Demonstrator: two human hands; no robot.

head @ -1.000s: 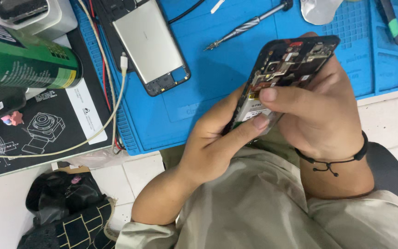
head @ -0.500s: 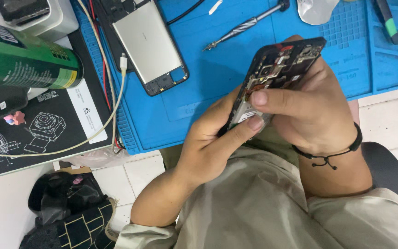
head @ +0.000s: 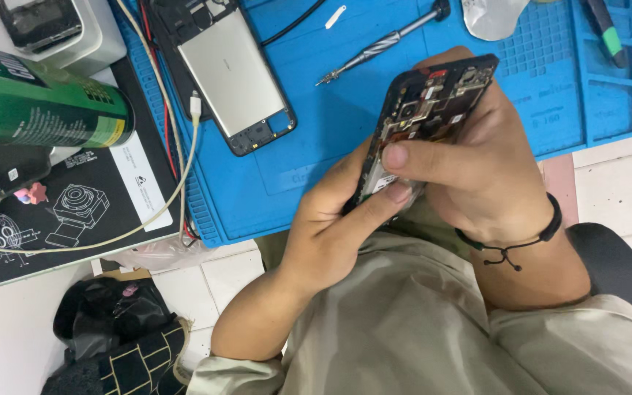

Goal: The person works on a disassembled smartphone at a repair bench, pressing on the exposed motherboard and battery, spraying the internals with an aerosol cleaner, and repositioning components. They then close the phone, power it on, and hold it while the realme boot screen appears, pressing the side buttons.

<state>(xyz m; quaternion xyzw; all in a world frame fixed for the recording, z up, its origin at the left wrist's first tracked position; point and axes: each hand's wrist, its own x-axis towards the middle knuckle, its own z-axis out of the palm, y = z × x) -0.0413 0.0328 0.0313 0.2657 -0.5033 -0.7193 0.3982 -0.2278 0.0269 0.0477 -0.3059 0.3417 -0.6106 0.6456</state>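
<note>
Opened phone (head: 426,117), circuitry exposed, held tilted above near edge of blue mat (head: 316,146). Right hand (head: 477,183) grip closed around phone; left hand (head: 338,234) thumb presses its lower end. Screwdriver (head: 382,42) lies beyond

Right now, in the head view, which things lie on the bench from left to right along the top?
Green can → white cable → open phone with silver plate → screwdriver → opened phone held in both hands → green-tipped tool.
</note>
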